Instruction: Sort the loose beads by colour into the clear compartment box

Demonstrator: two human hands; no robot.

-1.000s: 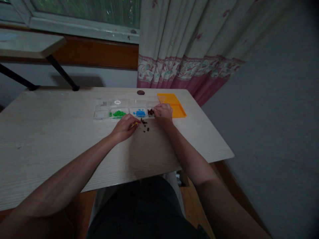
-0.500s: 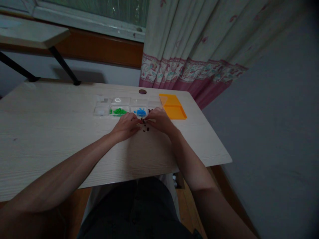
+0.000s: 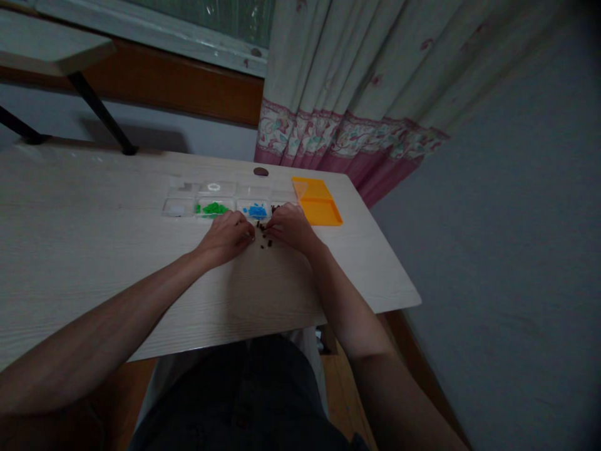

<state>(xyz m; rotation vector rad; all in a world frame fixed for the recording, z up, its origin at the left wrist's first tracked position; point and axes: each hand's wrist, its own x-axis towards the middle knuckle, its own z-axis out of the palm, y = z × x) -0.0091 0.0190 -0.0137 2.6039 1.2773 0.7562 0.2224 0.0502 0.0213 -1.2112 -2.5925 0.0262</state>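
Several small dark brown pieces [image 3: 263, 235] lie loose on the table between my hands. My left hand [image 3: 226, 238] is just left of them, its fingers curled together; whatever they may hold is too small to see. On the other side, my right hand [image 3: 292, 227] has its fingertips pinched at the upper dark pieces, and I cannot make out what is between them. Behind the hands, one clear compartment holds green pieces [image 3: 215, 209] and its neighbour holds blue pieces [image 3: 256, 211]. More dark pieces [image 3: 276, 207] show in a compartment partly covered by my right hand.
A yellow open case [image 3: 320, 213] lies right of the clear boxes. The leftmost clear compartment [image 3: 178, 207] holds something pale. Behind are a round brown table grommet [image 3: 261, 171], a raised shelf [image 3: 56, 50] on black legs and a hanging curtain [image 3: 338, 125].
The whole view has shifted, so everything sits a little further left. My left fingers have drawn slightly away from the right fingertips and the dark pieces.
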